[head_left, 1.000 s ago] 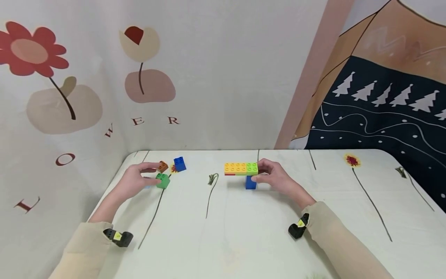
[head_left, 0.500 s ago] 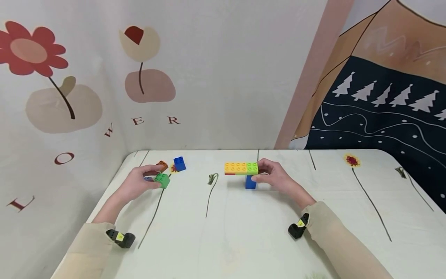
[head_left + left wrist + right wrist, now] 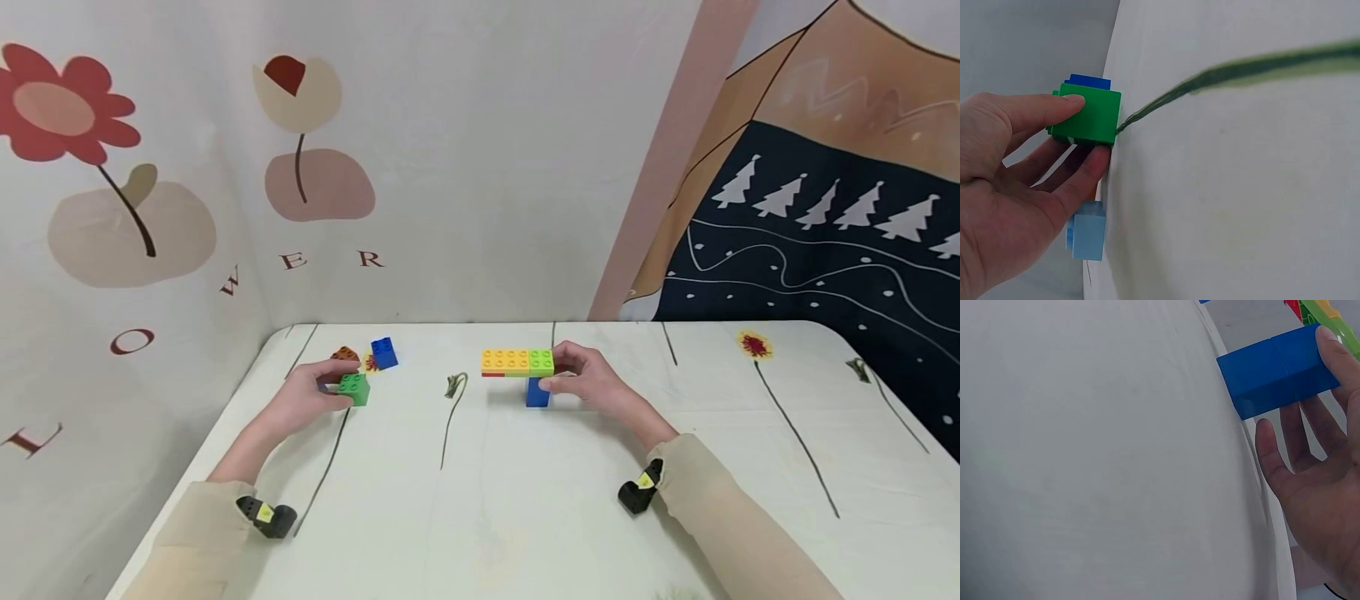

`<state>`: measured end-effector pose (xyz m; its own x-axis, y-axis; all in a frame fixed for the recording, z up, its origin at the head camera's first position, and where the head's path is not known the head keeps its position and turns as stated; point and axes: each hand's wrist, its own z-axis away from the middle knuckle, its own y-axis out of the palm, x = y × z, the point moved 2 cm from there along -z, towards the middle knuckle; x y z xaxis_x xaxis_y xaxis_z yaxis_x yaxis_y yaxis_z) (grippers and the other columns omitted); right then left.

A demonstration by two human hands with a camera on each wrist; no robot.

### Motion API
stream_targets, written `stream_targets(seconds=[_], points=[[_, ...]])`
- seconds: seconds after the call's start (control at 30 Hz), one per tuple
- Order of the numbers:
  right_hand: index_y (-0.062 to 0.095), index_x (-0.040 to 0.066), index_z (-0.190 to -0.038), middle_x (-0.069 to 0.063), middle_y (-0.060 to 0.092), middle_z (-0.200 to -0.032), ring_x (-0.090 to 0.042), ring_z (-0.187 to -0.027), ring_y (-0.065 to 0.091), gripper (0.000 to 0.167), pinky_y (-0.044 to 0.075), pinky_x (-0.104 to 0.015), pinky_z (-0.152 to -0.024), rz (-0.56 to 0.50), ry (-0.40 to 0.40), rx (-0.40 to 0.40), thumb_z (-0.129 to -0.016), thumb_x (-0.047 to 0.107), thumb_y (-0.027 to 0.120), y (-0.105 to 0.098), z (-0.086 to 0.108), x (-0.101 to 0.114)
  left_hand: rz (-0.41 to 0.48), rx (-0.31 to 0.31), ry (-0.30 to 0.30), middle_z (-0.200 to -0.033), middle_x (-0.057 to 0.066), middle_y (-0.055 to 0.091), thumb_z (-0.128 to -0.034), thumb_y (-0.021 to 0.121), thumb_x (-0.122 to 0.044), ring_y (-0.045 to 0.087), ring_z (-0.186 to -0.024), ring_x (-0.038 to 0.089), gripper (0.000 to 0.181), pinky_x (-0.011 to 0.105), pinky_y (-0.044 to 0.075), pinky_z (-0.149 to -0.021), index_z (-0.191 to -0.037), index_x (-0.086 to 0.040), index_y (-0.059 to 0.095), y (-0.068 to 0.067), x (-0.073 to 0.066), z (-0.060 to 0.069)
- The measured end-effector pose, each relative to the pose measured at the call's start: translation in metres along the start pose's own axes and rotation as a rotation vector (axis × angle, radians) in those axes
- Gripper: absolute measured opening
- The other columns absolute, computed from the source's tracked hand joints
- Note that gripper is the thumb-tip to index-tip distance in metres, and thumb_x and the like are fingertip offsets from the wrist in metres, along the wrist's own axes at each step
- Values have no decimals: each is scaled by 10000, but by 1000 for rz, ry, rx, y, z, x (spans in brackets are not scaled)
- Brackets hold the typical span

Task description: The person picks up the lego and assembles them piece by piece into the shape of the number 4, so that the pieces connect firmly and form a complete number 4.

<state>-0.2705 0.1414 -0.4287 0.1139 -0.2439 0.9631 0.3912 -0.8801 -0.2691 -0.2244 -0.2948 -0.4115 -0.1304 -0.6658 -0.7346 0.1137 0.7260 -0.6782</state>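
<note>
Green brick (image 3: 355, 389): between the thumb and fingers of the left hand (image 3: 311, 392), which pinches it; whether its base touches the tabletop (image 3: 480, 517) I cannot tell. At three o'clock from it, well apart, is the stack (image 3: 517, 362), a yellow-and-lime bar with red showing under its left end, on a blue post. The bar's long axis runs nine to three o'clock, its overhanging end pointing towards the green brick. The right hand (image 3: 585, 379) grips the post at the bar's three-o'clock end, thumb on the blue, so it is the nearer hand to the stack. Around the green brick, the blue brick (image 3: 385, 353) lies at one o'clock, the orange brick (image 3: 344, 354) near twelve, and the light blue brick (image 3: 1089, 234) at nine, largely hidden by the left hand.
</note>
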Motion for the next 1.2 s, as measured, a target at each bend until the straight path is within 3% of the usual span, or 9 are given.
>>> stream_targets(seconds=[0.2, 0.63, 0.87, 1.2], points=[[608, -11, -1234, -151, 667, -1228, -293, -1104, 599, 359, 559, -268, -842, -2, -7, 6, -923, 75, 765, -1, 0, -1, -9, -2, -6, -1310, 294, 606, -891, 741, 37, 605, -1154, 430, 516, 396, 583, -868, -1379, 82, 577, 5, -1, -3], [607, -6, -1238, -151, 664, -1231, -295, -1103, 601, 363, 562, -272, -843, -2, 3, -1, -922, 79, 766, 0, -1, -2, 19, 2, 9, -1254, 271, 636, -895, 741, 28, 632, -1130, 424, 449, 282, 585, -791, -1324, 77, 622, 10, -6, -4], [610, -2, -1224, -151, 670, -1233, -301, -1110, 603, 352, 561, -270, -836, -1, -4, 1, -920, 75, 769, 0, 0, -2, 9, 6, -3, -1236, 260, 637, -910, 744, -12, 624, -1141, 433, 412, 346, 596, -814, -1303, 62, 642, 13, -7, -7], [614, -9, -1211, -147, 675, -1220, -294, -1105, 611, 342, 552, -265, -834, -6, -30, 7, -919, 79, 770, 0, -1, -3, 28, 10, 34, -1236, 220, 647, -917, 750, -61, 616, -1140, 391, 418, 268, 554, -767, -1311, 39, 652, 21, -25, -11]])
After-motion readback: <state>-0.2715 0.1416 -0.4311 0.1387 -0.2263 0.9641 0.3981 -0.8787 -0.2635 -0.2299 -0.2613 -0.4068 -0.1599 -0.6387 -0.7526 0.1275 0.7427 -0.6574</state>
